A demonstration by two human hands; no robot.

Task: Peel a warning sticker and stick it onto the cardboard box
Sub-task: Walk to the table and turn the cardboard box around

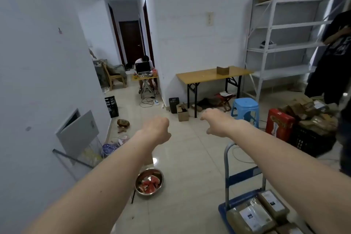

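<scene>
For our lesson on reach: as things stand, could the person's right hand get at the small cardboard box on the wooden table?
Probably not yet. The right hand is empty in mid-air, and the cardboard box sits across open floor on the far table.

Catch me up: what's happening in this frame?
Nothing is being handled yet. Both arms are stretched out in front, the left hand and right hand empty in mid-air above the tiled floor. No sticker is visible. Taped cardboard boxes lie on a blue cart at lower right, untouched. A small cardboard box sits on the wooden table by the far wall.
</scene>
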